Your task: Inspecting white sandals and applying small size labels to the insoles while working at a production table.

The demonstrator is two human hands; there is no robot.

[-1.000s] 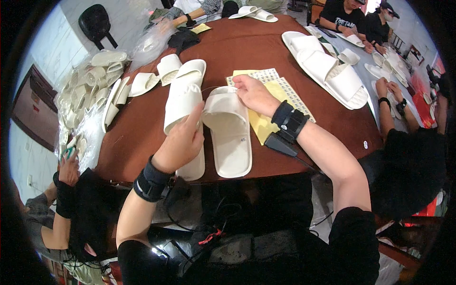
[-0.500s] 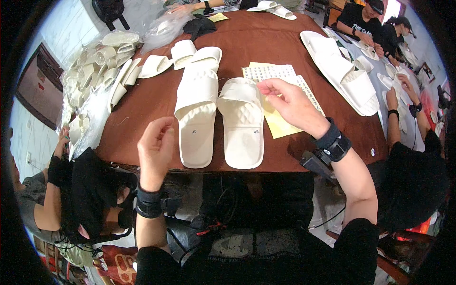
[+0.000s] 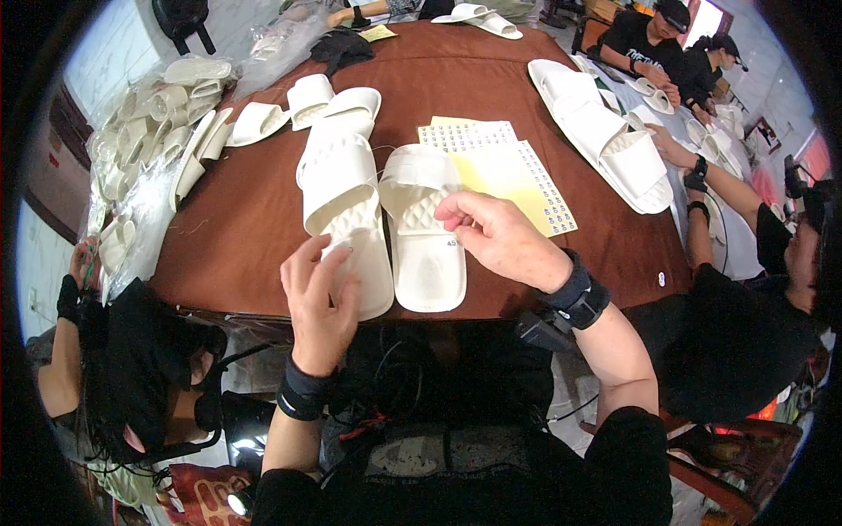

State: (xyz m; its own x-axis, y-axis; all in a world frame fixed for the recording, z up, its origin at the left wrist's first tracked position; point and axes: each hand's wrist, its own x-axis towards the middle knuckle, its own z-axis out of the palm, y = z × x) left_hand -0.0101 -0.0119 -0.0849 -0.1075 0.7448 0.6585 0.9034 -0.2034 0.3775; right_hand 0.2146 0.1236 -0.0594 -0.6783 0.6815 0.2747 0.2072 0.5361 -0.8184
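Observation:
Two white slippers lie side by side on the brown tablecloth, toes away from me. Over the heel of the left slipper is my left hand, its fingers apart and curved, partly covering the small printed mark there. Beside the right slipper my right hand is bent in, thumb and forefinger drawn together over its inner sole, close to another small dark mark. Whether anything tiny sits between those fingertips I cannot make out. Sheets of small printed stickers, with yellow backing, lie just beyond my right hand.
More white slippers lie behind the pair, and a large one stands at the right edge. Bagged slippers heap up at the left of the brown tablecloth. Co-workers sit around, one close on my right.
My left hand has moved right, over the left slipper's heel, with its fingers spreading. My right hand has come down and left from the strap to the right slipper's sole. The view has shifted slightly.

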